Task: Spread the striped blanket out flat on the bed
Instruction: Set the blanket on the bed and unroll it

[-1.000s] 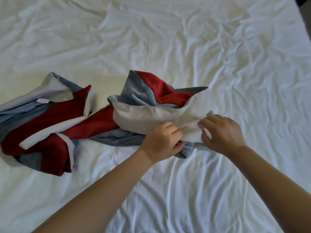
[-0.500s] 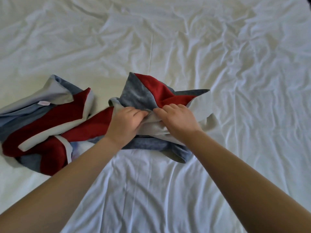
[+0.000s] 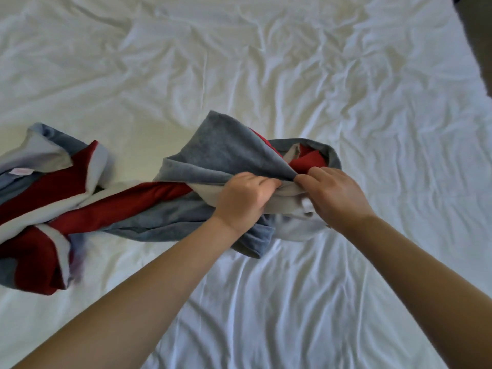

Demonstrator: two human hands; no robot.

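The striped blanket (image 3: pixel 213 155) is found crumpled on the bed (image 3: pixel 399 115), in the left and middle part of the view. It is made of bands of grey-blue, dark red and pale grey. Its left part is laid in a loose heap on the white sheet (image 3: pixel 292 302) and is cut off by the left edge of the view. A small pink label (image 3: pixel 22 171) is seen on this heap. The heap is joined by a twisted red and grey band to the right part, which is bunched up near the middle of the bed.

This bunched part is held by both hands. The left hand (image 3: pixel 243 198) is closed around a fold of pale grey cloth, with the fingers curled in, so its grip is taken firmly on the blanket. The right hand (image 3: pixel 334 195) is placed just beside it, and its grip is taken on the same fold, where a grey-blue flap is gathered to a point. A small white tag (image 3: pixel 306 203) is seen on the pale cloth between the two hands. Behind the right hand a red fold is ringed by a grey-blue edge. A grey-blue corner is seen lying on the sheet below the left wrist.

Both forearms are bare and are seen coming in from the lower edge. The sheet is wrinkled everywhere. At the top right corner the edge of the bed is seen.
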